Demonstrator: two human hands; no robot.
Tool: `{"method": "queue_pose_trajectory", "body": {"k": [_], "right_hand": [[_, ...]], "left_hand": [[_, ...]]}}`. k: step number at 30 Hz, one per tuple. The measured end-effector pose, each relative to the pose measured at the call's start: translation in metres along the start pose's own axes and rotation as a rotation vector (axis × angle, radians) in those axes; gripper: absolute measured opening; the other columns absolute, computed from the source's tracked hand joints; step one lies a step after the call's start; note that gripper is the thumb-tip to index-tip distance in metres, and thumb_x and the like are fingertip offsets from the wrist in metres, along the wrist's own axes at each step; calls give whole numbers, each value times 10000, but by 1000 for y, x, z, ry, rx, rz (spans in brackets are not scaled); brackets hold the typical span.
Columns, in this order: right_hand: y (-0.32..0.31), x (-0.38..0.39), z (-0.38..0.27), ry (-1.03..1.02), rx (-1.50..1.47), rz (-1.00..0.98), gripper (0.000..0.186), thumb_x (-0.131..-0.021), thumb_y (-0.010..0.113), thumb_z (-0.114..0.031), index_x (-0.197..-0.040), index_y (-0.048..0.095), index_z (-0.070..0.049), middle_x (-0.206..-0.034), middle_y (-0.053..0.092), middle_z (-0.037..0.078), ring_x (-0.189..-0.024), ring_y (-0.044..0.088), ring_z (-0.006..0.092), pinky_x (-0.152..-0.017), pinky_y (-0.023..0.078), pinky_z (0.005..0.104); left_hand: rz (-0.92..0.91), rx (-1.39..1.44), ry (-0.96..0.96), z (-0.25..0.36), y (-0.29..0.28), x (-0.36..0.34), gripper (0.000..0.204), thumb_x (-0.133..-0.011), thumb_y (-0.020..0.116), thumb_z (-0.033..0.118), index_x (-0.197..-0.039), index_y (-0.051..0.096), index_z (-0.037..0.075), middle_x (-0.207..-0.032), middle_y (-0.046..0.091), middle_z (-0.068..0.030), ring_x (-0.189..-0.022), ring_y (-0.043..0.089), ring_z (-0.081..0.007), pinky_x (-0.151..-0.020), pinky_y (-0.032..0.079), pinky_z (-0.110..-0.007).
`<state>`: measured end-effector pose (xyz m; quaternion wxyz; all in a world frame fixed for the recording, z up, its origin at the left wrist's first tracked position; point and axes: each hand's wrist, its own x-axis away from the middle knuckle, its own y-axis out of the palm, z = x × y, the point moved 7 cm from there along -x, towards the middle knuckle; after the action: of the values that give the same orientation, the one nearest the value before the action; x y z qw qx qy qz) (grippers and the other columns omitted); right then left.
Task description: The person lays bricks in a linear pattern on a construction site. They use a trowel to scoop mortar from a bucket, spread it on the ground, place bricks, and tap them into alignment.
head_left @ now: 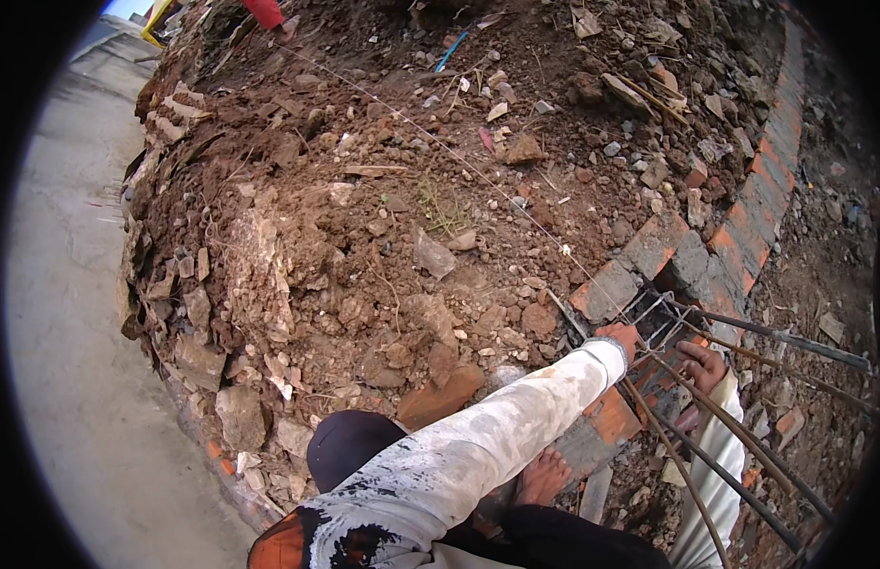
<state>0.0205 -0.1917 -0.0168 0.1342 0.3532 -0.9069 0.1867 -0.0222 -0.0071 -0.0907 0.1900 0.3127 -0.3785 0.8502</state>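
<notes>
My left hand [622, 338] is closed at the near end of a thin white string [478, 174], right beside the wire-like steel stirrups [660, 319]. The string runs taut up and left across the soil to another person's hand [286, 31] in a red sleeve. My right hand [704, 366] is among the long steel rebars [734, 429], its fingers bent inward; what they grip is hidden. Those bars slant out to the lower right from a square opening between mortared bricks [613, 292]. My left arm wears a stained white sleeve [497, 427].
A mound of reddish soil and rubble [383, 247] fills the middle. A low brick wall [743, 228] curves up the right side. Grey concrete paving [89, 313] lies at left. A bare foot [542, 477] and a dark rounded cap-like shape [350, 448] are below my left arm.
</notes>
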Motion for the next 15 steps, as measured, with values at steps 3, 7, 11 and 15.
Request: {"method": "queue_pose_trajectory", "body": {"k": [3, 7, 11, 15], "right_hand": [[6, -19, -25, -7, 24, -57, 433, -782, 539, -129, -1137, 494, 116, -1086, 571, 195, -994, 565, 258, -853, 459, 335], [19, -43, 19, 390, -216, -235, 458, -720, 477, -19, -1169, 494, 67, -1112, 568, 173, -1042, 544, 236, -905, 431, 310], [31, -46, 16, 445, -96, -254, 425, -775, 522, -12, -1195, 456, 9, -995, 617, 117, -875, 599, 177, -752, 492, 276], [61, -53, 29, 616, -341, -348, 363, -777, 494, 17, -1138, 492, -21, -992, 628, 91, -862, 620, 174, -692, 519, 295]], "left_hand": [[-89, -98, -72, 9, -9, 10, 163, -801, 589, 170, -919, 569, 58, -917, 583, -116, -995, 551, -261, -891, 389, -370], [54, -125, -24, -4, -16, 14, 139, -795, 626, 172, -898, 652, 83, -917, 634, -129, -911, 606, -276, -801, 459, -374], [71, -242, 45, 32, -26, 13, 168, -827, 585, 165, -954, 655, 78, -1008, 633, -125, -976, 600, -265, -807, 467, -371], [61, -197, -129, 18, -22, 12, 214, -839, 573, 227, -987, 659, 99, -1020, 639, -112, -1003, 595, -255, -824, 467, -364]]}}
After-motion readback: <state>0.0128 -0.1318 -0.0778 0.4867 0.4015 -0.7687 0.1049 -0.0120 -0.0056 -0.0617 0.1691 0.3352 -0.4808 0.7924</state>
